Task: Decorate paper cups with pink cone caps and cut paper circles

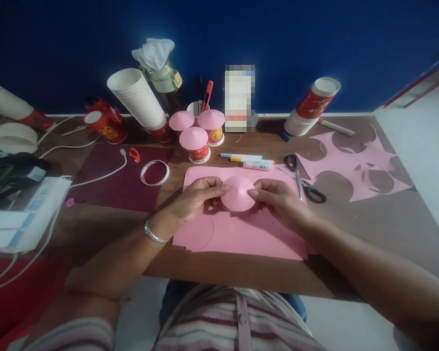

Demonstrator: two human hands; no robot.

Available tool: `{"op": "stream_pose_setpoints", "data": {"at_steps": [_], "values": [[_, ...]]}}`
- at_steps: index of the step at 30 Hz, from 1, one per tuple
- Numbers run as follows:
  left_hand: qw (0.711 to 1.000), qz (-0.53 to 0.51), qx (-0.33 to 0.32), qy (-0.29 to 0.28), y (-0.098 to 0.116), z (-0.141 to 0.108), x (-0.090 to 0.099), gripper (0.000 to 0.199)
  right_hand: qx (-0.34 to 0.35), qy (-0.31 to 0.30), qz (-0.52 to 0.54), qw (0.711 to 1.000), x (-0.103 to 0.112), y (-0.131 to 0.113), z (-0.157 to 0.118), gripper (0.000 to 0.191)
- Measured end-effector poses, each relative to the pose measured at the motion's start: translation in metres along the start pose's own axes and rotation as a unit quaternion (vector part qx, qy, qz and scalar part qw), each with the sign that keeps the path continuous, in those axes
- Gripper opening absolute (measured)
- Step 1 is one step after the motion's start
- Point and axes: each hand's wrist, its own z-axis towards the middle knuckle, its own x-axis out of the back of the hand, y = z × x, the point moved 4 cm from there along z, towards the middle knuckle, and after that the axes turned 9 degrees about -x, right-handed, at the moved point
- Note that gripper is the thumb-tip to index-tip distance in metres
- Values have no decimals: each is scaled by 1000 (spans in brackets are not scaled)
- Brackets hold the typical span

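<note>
A shallow pink paper cone is held between my two hands, its tip facing up. My left hand pinches its left edge, with the thumb on top. On the right edge, my right hand grips it in the same way. Below the cone lie pink paper sheets, with a faint curved line at the lower left. Beyond them, three red cups wear pink cone tops. Black-handled scissors rest at the right edge of the sheets, beside a glue tube and pens.
Cut pink scraps lie at the right. Stacked cups, a bottle and another cup stack stand along the blue wall. A white ring, cables and a power strip are on the left.
</note>
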Motion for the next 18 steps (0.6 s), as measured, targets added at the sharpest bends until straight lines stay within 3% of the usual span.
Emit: {"op": "stream_pose_setpoints", "data": {"at_steps": [10,14,18], "values": [[1000,7,-4,-6,-1,0,2,45,20,6,-29,999,2,-2,0,37],[999,33,-40,6,3,0,5,46,138,105,-93,981,10,-13,-5,30],[997,50,-59,13,5,0,5,47,296,174,-237,909,10,-24,-16,30]]}}
